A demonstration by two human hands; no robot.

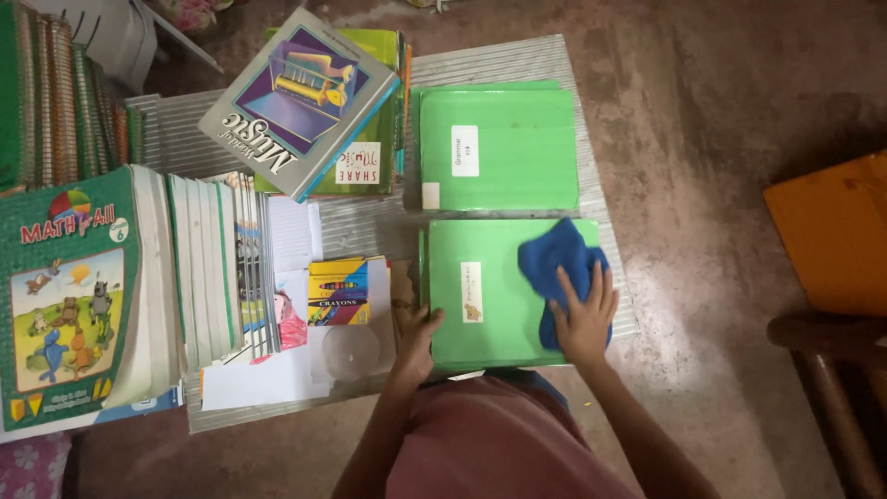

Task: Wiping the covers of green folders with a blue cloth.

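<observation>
Pressing blue cloth (pixel 560 268) flat with right hand (pixel 585 319) (fingers spread), left hand (pixel 418 344) gripping green folder (pixel 480 314) edge

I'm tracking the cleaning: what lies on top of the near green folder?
A blue cloth lies on the near green folder, pressed by the right hand. The left hand holds its left edge. The cover beneath the cloth is hidden.
</observation>
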